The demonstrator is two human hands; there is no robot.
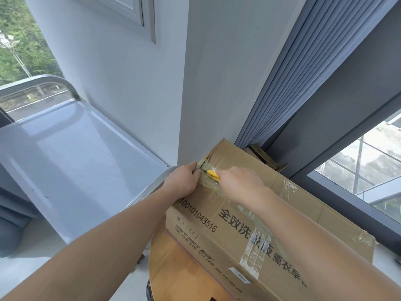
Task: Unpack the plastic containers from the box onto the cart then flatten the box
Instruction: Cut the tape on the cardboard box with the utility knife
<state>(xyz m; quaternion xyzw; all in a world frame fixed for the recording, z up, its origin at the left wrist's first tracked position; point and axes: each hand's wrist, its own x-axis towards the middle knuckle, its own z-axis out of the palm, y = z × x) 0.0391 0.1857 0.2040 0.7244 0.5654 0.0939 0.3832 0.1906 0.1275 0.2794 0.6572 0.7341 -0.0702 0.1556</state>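
Cardboard box (249, 164) at 5 o'clock, taped shut, printed, far corner by the wall (195, 105) — grey cart (76, 159) just beside it at 9 o'clock; left grip (183, 181) pinches tape (205, 182) at the box edge, right grip (240, 183) grasps a yellow knife (213, 174) there.

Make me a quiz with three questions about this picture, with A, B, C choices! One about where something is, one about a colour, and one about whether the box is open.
1. Where is the cart?
A left of the box
B on the box
C right of the box

2. What colour is the cutter in the right hand?
A red
B yellow
C green

3. The box is
A flattened
B closed, with tape on top
C open, flaps up

Answers:
1 A, the cart stands to the box's left.
2 B, its yellow body shows past the fingers.
3 B, tape lies along the top seam.
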